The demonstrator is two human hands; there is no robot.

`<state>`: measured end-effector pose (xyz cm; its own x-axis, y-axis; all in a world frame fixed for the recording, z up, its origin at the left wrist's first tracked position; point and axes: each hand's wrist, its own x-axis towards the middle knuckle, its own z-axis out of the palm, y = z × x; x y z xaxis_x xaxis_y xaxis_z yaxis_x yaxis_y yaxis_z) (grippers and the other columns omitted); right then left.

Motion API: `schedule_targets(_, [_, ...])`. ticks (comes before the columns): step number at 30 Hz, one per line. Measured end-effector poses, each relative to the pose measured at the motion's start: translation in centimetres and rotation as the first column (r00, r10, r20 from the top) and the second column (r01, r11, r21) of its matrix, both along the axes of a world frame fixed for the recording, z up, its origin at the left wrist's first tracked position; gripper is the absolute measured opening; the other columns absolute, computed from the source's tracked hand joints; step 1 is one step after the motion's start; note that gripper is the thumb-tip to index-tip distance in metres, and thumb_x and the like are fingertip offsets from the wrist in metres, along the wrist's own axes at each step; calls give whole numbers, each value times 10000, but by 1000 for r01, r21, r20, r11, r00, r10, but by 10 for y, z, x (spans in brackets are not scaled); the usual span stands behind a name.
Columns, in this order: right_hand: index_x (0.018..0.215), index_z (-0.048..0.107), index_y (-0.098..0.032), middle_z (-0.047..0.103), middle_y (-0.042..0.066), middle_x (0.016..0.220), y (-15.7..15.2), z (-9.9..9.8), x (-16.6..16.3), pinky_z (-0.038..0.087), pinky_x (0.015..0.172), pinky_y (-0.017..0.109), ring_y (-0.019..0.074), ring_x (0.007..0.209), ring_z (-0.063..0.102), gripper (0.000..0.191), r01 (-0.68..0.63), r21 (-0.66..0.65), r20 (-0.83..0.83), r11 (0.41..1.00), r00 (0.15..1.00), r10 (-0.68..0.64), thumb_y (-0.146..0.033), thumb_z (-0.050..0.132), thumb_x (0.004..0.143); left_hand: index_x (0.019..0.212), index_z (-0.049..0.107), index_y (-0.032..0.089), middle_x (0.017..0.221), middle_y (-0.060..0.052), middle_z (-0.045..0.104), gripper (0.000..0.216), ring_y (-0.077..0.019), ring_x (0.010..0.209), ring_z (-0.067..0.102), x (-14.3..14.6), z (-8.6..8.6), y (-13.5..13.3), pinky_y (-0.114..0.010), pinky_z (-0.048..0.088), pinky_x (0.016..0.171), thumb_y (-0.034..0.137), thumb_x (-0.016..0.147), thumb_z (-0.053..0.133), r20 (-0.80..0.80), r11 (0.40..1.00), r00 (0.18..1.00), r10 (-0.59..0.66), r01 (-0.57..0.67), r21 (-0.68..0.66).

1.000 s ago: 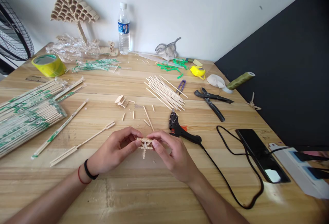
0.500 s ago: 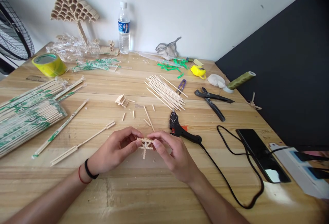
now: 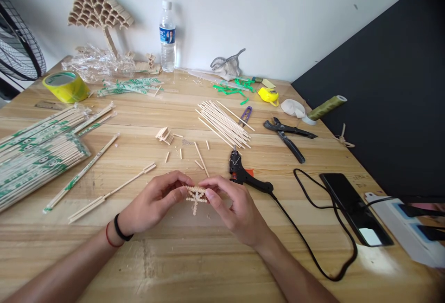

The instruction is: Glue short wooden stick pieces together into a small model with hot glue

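Between my fingertips is a small structure of short wooden stick pieces (image 3: 196, 196), with ends facing me and a narrow row pointing down. My left hand (image 3: 158, 203) pinches its left side, thumb in front and fingers behind. On its right side, my right hand (image 3: 231, 205) grips it the same way. Just beyond my hands lie a loose wooden stick (image 3: 201, 159) and several short cut pieces (image 3: 181, 154). A black glue gun (image 3: 243, 173) rests to the right of my right hand, nozzle pointing away.
Behind the glue gun lies a pile of wooden sticks (image 3: 224, 124) beside purple-handled snips (image 3: 245, 115). Black cutters (image 3: 285, 136) and a phone (image 3: 354, 208) are at right. Wrapped chopsticks (image 3: 41, 166) and yellow tape (image 3: 66, 87) occupy the left. A water bottle (image 3: 167, 38) stands behind.
My left thumb has slid slightly left, showing more of the structure's left end. My right hand and the things on the table look the same.
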<state>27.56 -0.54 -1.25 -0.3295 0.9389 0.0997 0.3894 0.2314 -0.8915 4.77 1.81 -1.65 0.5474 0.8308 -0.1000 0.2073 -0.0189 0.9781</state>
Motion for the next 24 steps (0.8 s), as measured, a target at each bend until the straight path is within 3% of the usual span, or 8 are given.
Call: schedule_targets(24, [1052,715,-204,785,34,948,1,0,-1,563,774,254,178,854,732,178,-7,1,2,1000,1000,7,-312,578,1014,1096,676,160,1013,-62,729,268,-190,914,645,2,-3,-1,-282,490,821,359,1037,505,-11,999,1000,-11,11,33])
